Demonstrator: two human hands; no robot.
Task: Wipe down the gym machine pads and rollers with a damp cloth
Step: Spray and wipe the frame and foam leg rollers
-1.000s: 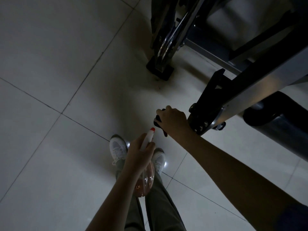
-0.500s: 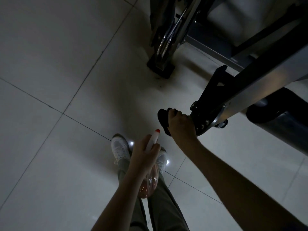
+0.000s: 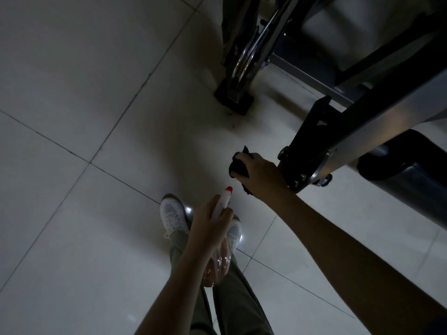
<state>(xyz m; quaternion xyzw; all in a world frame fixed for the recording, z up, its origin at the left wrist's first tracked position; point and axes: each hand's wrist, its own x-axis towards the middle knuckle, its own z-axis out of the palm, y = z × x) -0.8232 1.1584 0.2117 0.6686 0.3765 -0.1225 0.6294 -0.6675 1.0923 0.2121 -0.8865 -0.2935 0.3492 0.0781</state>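
1. Right hand (image 3: pixel 260 175): shown just beside the lower end of the black bracket (image 3: pixel 306 143). Its grip is clamped on the dark cloth (image 3: pixel 238 165), with the fingers curled round it. Whether the wrist touches the bracket cannot be told in the dim light.
2. Cloth: half a second earlier it was spread as a broader flap past the fingers. It is now gathered into a tighter bunch, with one corner standing up above the hand and a tail hanging below it. The hand itself has been shifted only slightly over the last second.
3. Left hand (image 3: pixel 210 223): its grip is closed round the neck of the spray bottle (image 3: pixel 217 259), which is held upright-tilted over the person's legs. The red-tipped nozzle (image 3: pixel 228 189) is directed toward the cloth, near it but apart. The bottle's place is little altered from the earlier pictures. No spray can be made out.
4. Roller (image 3: pixel 408 175): the dark padded cylinder is seen behind the grey frame arm (image 3: pixel 377 122), at the right edge. It is well apart from the cloth and is not being touched.
5. Surroundings: a pale tiled floor (image 3: pixel 84 93) and white shoes (image 3: pixel 173 215) are shown beneath the hands.
6. Reading: the regathering of the cloth in front of the nozzle is judged to be preparation, either wetting it or refolding it to a fresh face. Wiping of the roller is judged not to be under way at this moment, and the cloth would have to be carried past the bracket to reach it.
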